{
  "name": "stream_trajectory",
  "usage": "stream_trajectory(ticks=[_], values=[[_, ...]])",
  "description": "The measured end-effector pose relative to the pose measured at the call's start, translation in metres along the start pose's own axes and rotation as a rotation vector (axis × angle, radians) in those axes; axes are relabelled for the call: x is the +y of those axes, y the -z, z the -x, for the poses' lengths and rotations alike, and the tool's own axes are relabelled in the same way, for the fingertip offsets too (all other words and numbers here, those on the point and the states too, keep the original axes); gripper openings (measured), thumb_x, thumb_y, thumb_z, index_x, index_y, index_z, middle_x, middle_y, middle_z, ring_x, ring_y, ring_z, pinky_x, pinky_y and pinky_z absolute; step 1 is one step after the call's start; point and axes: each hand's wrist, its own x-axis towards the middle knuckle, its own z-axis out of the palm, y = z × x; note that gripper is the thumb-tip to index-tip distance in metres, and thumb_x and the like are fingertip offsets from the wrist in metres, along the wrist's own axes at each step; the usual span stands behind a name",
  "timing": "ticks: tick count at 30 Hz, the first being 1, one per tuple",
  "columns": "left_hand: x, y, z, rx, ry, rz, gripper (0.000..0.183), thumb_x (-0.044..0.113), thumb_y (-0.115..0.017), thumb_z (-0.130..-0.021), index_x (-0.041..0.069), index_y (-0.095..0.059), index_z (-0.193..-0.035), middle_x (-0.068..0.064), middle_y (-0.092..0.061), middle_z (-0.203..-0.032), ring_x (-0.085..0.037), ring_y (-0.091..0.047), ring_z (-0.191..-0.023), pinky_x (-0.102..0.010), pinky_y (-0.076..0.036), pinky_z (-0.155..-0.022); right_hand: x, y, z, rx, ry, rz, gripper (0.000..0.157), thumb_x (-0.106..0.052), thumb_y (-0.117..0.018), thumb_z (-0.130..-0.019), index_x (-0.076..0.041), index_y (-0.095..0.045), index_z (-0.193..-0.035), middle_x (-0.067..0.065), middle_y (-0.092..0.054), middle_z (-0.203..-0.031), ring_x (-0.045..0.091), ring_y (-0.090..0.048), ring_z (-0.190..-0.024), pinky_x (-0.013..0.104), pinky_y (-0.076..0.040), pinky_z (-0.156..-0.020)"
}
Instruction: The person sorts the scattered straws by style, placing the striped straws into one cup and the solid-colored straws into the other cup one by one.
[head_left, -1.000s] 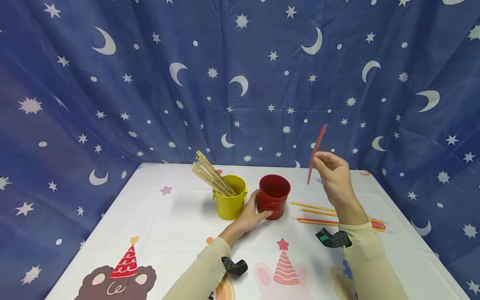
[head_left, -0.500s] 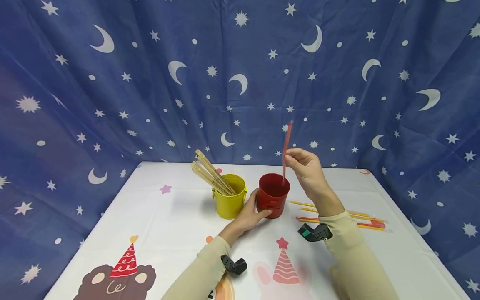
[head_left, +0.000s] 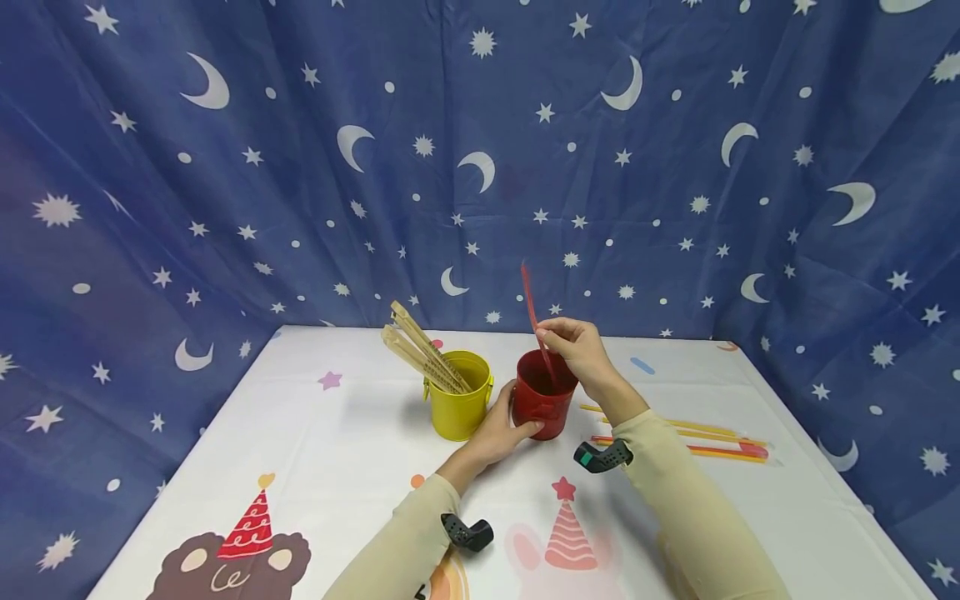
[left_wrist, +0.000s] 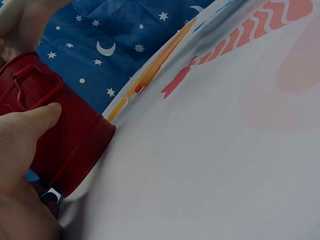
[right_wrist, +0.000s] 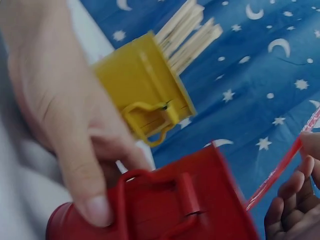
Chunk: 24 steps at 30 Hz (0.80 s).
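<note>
My left hand [head_left: 491, 433] grips a small red metal bucket [head_left: 542, 408] from its left side, the thumb lying across the front near the handle. In my right hand [head_left: 581, 350] a thin red straw in a clear wrapper [head_left: 529, 296] is pinched between thumb and fingers. The straw's lower end reaches down inside the bucket's mouth, and its top leans left. In the right wrist view the red straw [right_wrist: 275, 175] slants up from the rim of the red bucket [right_wrist: 200, 200].
Left of the red bucket stands a yellow bucket [head_left: 459, 412] with several paper-wrapped sticks [head_left: 423, 350] leaning out of it. Several yellow and red wrapped straws [head_left: 705, 432] lie on the white patterned tablecloth [head_left: 337, 467] at the right. A blue star-patterned curtain [head_left: 480, 167] hangs behind.
My right hand has moved left and down with the red straw, from over the loose straws to the red bucket, lowering the straw's end into it. My left hand stays in place.
</note>
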Motion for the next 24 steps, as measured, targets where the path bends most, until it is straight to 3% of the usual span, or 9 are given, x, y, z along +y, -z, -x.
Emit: stream_trajectory(ticks=[5,15,20,24], values=[[0.000,0.000,0.001,0.001,0.011,0.008,0.084,0.025,-0.069,-0.094,0.012,-0.020,-0.160,-0.012,-0.030,-0.166,-0.031,-0.026,-0.155,-0.056,-0.019,-0.129,0.010,-0.007,-0.004,0.009,0.009,0.080,0.032,-0.019,-0.066,-0.099,0.005,-0.068,-0.120,-0.009,-0.066,-0.084,0.012,-0.060,-0.083,0.023,-0.054,-0.077],[-0.002,0.000,-0.001,0.000,0.011,-0.012,0.085,0.026,-0.069,-0.094,0.011,-0.019,-0.160,-0.014,-0.029,-0.166,-0.032,-0.025,-0.156,-0.056,-0.018,-0.128,0.018,-0.013,-0.013,0.055,0.170,0.285,0.019,-0.008,-0.068,-0.095,0.004,-0.075,-0.108,0.007,-0.059,-0.076,0.011,-0.047,-0.068,0.020,-0.040,-0.057],[-0.003,-0.001,-0.001,-0.003,0.017,-0.004,0.085,0.027,-0.070,-0.093,0.011,-0.019,-0.160,-0.013,-0.029,-0.166,-0.032,-0.024,-0.156,-0.056,-0.019,-0.128,0.018,-0.009,-0.009,0.048,0.160,0.297,0.021,-0.011,-0.067,-0.096,0.002,-0.074,-0.111,0.017,-0.069,-0.092,0.016,-0.059,-0.078,0.019,-0.051,-0.066],[-0.002,0.000,-0.001,-0.004,0.027,0.017,0.085,0.026,-0.070,-0.094,0.012,-0.019,-0.161,-0.011,-0.029,-0.166,-0.031,-0.024,-0.156,-0.055,-0.019,-0.129,0.016,-0.002,-0.003,0.036,0.138,0.283,0.025,-0.017,-0.066,-0.098,0.000,-0.073,-0.116,0.021,-0.072,-0.105,0.028,-0.067,-0.091,0.028,-0.059,-0.076]])
